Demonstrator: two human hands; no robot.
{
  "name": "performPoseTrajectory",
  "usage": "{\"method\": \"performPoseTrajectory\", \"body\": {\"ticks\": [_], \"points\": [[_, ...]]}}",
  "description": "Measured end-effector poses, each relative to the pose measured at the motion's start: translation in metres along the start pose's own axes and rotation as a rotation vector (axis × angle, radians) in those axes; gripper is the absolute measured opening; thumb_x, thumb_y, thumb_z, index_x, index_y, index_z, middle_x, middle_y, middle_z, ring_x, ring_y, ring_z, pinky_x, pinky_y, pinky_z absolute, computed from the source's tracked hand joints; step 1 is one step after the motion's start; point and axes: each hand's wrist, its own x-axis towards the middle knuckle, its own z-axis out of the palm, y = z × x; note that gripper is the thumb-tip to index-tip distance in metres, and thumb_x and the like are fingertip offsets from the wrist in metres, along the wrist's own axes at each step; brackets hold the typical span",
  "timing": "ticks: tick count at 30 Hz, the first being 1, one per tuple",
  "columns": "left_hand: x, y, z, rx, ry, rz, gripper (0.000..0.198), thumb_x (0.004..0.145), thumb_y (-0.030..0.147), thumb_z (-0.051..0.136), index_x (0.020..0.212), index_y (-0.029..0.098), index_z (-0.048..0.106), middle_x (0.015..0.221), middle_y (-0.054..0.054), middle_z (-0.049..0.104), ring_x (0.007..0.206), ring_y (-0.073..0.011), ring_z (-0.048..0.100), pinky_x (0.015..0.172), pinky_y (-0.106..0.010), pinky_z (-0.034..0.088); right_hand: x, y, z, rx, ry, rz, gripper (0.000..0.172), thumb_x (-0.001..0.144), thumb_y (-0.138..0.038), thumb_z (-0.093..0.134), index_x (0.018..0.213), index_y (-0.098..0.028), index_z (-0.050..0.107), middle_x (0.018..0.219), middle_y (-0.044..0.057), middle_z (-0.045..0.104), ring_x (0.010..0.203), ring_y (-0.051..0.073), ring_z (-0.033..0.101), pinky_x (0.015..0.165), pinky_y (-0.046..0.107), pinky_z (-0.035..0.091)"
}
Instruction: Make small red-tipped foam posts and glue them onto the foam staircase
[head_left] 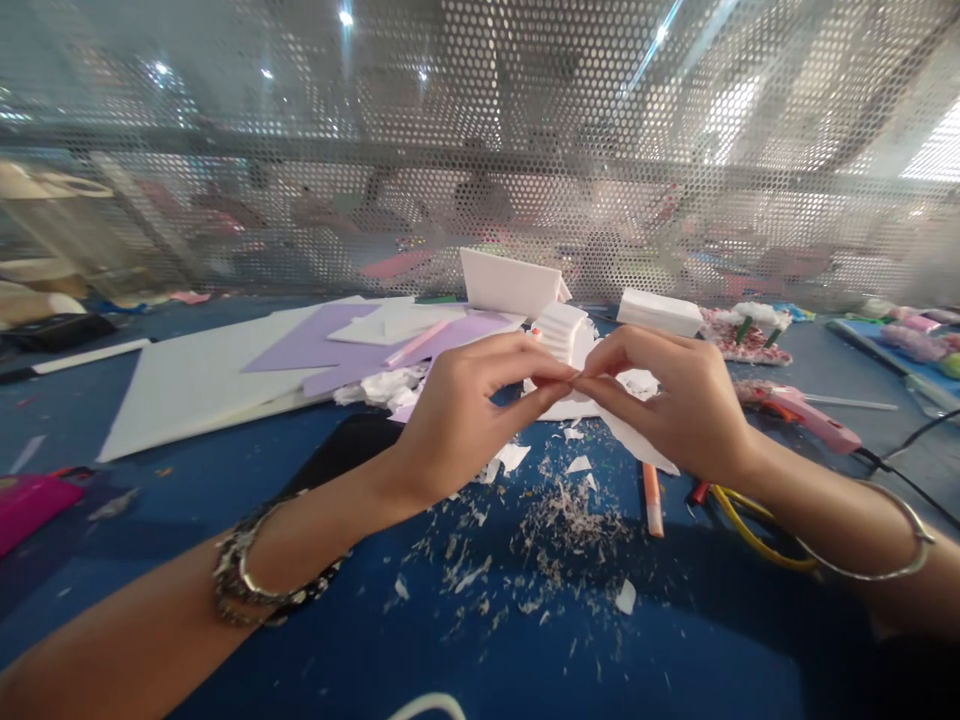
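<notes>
My left hand point(469, 410) is closed in a pinch, thumb against fingers. My right hand point(667, 400) pinches too, and the fingertips of both hands meet in mid-air. What lies right between the tips is too small to make out. A thin piece of white paper point(637, 440) shows under my right hand and seems to hang from its fingers. Just behind the fingertips stands a white ridged foam piece point(562, 330), partly covered by the hands. White paper scraps point(510, 460) and fine shreds point(574, 525) lie on the blue table below.
Left lie white boards point(202, 375), purple sheets point(292, 345), crumpled paper point(386, 388) and a magenta object point(34, 505). Right are a pink glue gun point(814, 415) with its cord, an orange stick point(652, 500) and yellow-handled scissors point(757, 530). White blocks point(510, 283) stand before a perforated metal screen point(420, 190).
</notes>
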Motion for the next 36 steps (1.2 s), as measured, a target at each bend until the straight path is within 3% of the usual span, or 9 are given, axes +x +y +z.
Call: {"method": "performPoseTrajectory", "body": {"ticks": [6,11,20,24,28,36], "points": [[0.002,0.001,0.002,-0.291,0.001,-0.161,0.009,0.078,0.019,0.062,0.083,0.024,0.069,0.082,0.003,0.069,0.078,-0.0097,0.061,0.070,-0.019,0.047,0.005,-0.001,-0.009,0.438,-0.085,0.211,0.009,0.077,-0.025,0.063,0.075,-0.016,0.061,0.072,-0.001,0.063,0.068,0.007,0.059,0.068,0.022,0.053],[0.002,0.002,0.004,-0.566,0.022,-0.279,0.012,0.074,0.018,0.067,0.083,0.026,0.069,0.076,0.005,0.068,0.070,-0.0073,0.061,0.064,-0.016,0.048,0.005,0.001,-0.008,0.667,-0.106,0.319,0.007,0.075,-0.021,0.065,0.076,-0.015,0.062,0.072,-0.001,0.063,0.065,0.006,0.058,0.057,0.017,0.050],[-0.001,-0.004,0.010,-0.962,-0.078,-0.384,0.007,0.071,0.030,0.071,0.078,0.029,0.071,0.076,0.003,0.066,0.071,-0.0078,0.058,0.066,-0.019,0.048,0.004,-0.006,-0.006,0.785,-0.119,0.358,0.015,0.072,-0.024,0.068,0.080,-0.013,0.060,0.070,0.000,0.061,0.061,0.006,0.057,0.051,0.016,0.046],[-0.003,-0.002,0.012,-0.956,-0.097,-0.436,0.018,0.068,0.038,0.072,0.080,0.026,0.065,0.068,0.003,0.059,0.062,-0.0100,0.053,0.057,-0.022,0.046,0.002,-0.009,-0.003,0.747,-0.078,0.300,0.012,0.074,-0.024,0.066,0.077,-0.013,0.061,0.068,-0.001,0.061,0.058,0.005,0.056,0.048,0.015,0.046],[-0.003,0.000,0.013,-0.805,-0.090,-0.414,0.023,0.072,0.043,0.066,0.079,0.024,0.056,0.066,0.003,0.055,0.057,-0.0100,0.049,0.052,-0.023,0.043,0.000,-0.012,-0.001,0.697,-0.019,0.280,0.010,0.074,-0.022,0.066,0.074,-0.013,0.060,0.067,-0.002,0.062,0.058,0.005,0.056,0.050,0.015,0.048],[-0.006,0.007,0.014,-0.730,0.057,-0.375,0.005,0.077,0.027,0.064,0.076,0.023,0.066,0.078,0.001,0.066,0.075,-0.0112,0.059,0.069,-0.023,0.049,-0.002,-0.016,0.001,0.508,0.101,0.167,0.006,0.076,-0.016,0.063,0.073,-0.017,0.058,0.070,-0.001,0.062,0.065,0.007,0.058,0.061,0.019,0.053]]}}
